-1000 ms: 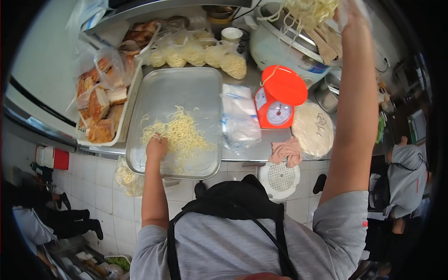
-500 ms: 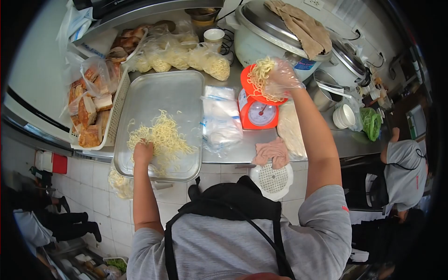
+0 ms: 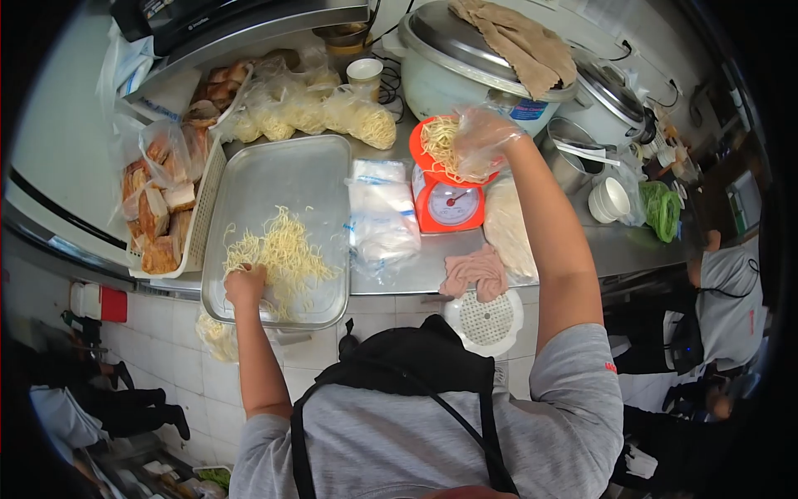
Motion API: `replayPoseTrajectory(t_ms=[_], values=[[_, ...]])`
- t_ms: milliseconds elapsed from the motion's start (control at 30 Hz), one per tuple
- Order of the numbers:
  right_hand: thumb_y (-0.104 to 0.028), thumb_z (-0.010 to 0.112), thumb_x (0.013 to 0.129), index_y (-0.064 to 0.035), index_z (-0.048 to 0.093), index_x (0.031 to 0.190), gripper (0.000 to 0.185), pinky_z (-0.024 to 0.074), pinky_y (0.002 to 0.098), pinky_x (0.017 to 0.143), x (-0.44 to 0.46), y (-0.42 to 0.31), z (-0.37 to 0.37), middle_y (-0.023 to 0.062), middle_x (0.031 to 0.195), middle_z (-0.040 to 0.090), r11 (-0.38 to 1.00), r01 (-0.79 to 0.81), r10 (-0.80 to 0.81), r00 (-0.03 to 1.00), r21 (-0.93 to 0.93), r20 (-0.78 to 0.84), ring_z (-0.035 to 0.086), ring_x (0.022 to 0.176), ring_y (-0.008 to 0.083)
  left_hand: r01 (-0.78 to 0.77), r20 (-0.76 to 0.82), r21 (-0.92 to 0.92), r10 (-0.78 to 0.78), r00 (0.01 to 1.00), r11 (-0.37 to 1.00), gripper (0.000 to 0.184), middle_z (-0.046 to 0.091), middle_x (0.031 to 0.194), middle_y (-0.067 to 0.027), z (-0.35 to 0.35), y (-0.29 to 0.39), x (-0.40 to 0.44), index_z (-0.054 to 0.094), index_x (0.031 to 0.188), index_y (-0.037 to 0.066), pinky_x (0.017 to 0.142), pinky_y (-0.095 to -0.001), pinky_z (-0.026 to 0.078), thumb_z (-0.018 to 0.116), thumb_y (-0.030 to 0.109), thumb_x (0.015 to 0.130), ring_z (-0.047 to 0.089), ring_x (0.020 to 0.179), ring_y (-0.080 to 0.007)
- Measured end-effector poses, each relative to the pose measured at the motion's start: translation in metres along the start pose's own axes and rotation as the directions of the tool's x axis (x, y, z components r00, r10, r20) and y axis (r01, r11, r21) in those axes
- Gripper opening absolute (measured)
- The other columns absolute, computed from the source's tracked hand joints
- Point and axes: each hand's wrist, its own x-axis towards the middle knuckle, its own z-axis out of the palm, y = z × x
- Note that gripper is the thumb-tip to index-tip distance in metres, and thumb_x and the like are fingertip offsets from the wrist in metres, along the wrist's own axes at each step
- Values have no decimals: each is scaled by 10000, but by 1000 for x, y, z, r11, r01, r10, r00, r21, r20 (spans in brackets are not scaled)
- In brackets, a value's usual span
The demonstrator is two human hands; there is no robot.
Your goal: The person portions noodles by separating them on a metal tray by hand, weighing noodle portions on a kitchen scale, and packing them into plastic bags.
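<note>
Loose yellow noodles (image 3: 291, 254) lie in a heap on a large metal tray (image 3: 274, 170). My bare left hand (image 3: 245, 285) is at the heap's near left edge, its fingers curled into the strands. My right hand (image 3: 490, 133), inside a clear plastic glove, is over the right part of the orange scale pan, touching the noodles (image 3: 439, 143) there. The glove hides its fingers. Under the pan stands an orange dial scale (image 3: 450, 206). Between tray and scale lies a stack of clear plastic bags (image 3: 382, 212).
A basket (image 3: 199, 220) of roasted meat pieces (image 3: 158, 216) stands left of the tray. Bagged noodles (image 3: 366, 121) and a paper cup (image 3: 364, 73) sit behind it. A large lidded pot (image 3: 461, 79) is behind the scale. A pink cloth (image 3: 475, 273) lies at the counter edge. Other people stand right and left.
My right hand has lowered the noodles it held above the pan; they now lie flatter in it. My left hand has shifted slightly toward the tray's near left side. The view has shifted a little.
</note>
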Motion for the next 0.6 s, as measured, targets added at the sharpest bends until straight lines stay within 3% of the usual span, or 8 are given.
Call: replayPoseTrajectory(t_ms=[100,200,300,333,400,500,567,600], values=[[-240,599,550,25,434,1156,681,438,320,763,-17,-11,-16,222,987,556,997,30,-27,999,67,-35,558,887,280,-120,-34,-99,117,993,988,586,552,975,-209,18,-2,9,555,1032,99,807,-449,397,628,502,614,517,944,-328],[-242,607,554,14,444,1152,671,427,322,797,-21,-24,-28,214,997,553,988,-58,54,998,-146,-29,546,917,282,-201,80,-87,208,975,976,800,420,1157,-250,35,13,16,392,1227,134,871,-505,328,626,562,592,375,1116,-362],[-234,616,585,-10,450,1156,635,393,337,858,-25,-15,-28,204,1063,524,997,-47,26,961,-69,-274,506,991,292,-248,212,62,230,950,967,969,224,1302,-269,46,48,6,199,1330,164,909,-559,241,569,660,584,220,1210,-397],[-228,618,602,-21,452,1157,615,369,344,886,-27,-8,-28,200,1102,501,997,77,-77,934,-14,-350,479,1027,296,-254,278,121,213,937,960,1005,147,1339,-265,49,58,3,148,1343,172,915,-583,205,541,695,580,162,1229,-413],[-213,616,630,-38,449,1166,588,337,350,920,-39,-29,-33,190,1160,464,985,168,-143,894,23,-424,440,1078,297,-381,283,93,343,896,920,1018,172,1338,-255,51,72,-4,169,1340,179,917,-588,189,496,744,559,171,1209,-452],[-198,618,640,-48,442,1176,584,324,342,929,-56,-52,-38,180,1173,455,984,176,-154,874,3,-461,427,1096,288,-625,102,120,617,780,771,853,307,1254,-218,62,77,-22,272,1298,176,876,-547,262,574,589,615,277,1145,-414],[-193,624,641,-43,441,1175,584,321,340,929,-60,-63,-35,174,1169,459,974,225,-187,858,22,-479,429,1095,281,-774,-123,142,787,604,617,687,477,1111,-195,59,70,-33,370,1244,166,819,-467,370,616,441,664,431,1032,-374],[-191,628,643,-36,441,1173,584,320,341,928,-64,-71,-34,171,1168,462,967,252,-201,856,45,-476,431,1093,276,-768,-85,49,769,634,639,596,506,1053,-180,55,64,-31,415,1191,153,795,-446,388,612,377,675,457,994,-365]])
